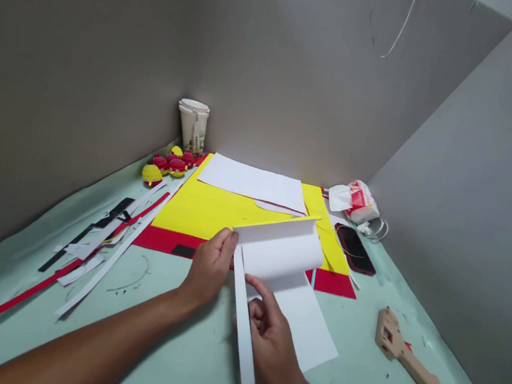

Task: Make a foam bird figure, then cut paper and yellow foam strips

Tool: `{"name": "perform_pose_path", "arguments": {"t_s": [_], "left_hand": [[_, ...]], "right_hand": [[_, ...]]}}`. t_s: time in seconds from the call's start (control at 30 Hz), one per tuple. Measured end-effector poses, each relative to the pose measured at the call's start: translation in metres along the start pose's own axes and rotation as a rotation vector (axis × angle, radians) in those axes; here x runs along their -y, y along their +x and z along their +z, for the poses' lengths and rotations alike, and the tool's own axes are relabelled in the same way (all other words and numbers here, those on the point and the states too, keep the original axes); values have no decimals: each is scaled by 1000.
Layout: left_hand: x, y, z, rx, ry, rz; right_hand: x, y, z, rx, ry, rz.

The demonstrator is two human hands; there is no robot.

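A white paper sheet [281, 249], curled and yellow along its top edge, is raised above the table in front of me. Along its left side runs a long narrow white paper strip [241, 330]; whether the two are joined I cannot tell. My left hand [208, 268] pinches the upper end of the strip and the sheet's corner between thumb and fingers. Lower down, my right hand [271, 340] has its fingers curled at the strip, the index finger stretched along its edge and the thumb hidden. Another white sheet [312, 333] extends beneath, to the right.
Yellow sheets [200, 213] lie over red ones [154, 239] at the back. Paper strips [46, 280] and red-and-yellow balls [152, 174] are at left, near stacked cups [193, 123]. At right are a phone [355, 249], a tissue pack [362, 202] and a corded glue gun [407, 353].
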State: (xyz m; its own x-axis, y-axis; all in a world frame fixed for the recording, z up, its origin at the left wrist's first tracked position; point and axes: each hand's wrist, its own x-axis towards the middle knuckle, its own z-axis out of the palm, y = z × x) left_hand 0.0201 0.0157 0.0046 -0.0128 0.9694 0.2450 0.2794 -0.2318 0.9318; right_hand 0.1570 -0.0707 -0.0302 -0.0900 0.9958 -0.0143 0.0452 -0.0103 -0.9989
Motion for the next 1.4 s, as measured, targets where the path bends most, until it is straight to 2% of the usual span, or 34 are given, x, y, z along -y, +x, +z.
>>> {"name": "perform_pose_path", "arguments": {"t_s": [0.73, 1.07, 1.4], "left_hand": [[1, -1, 1, 21, -58, -30], [-1, -1, 0, -10, -84, -60], [1, 1, -1, -24, -63, -25]], "right_hand": [[6, -3, 1, 16, 102, 81], [8, -1, 2, 25, 97, 87], [6, -3, 1, 19, 62, 67]]}}
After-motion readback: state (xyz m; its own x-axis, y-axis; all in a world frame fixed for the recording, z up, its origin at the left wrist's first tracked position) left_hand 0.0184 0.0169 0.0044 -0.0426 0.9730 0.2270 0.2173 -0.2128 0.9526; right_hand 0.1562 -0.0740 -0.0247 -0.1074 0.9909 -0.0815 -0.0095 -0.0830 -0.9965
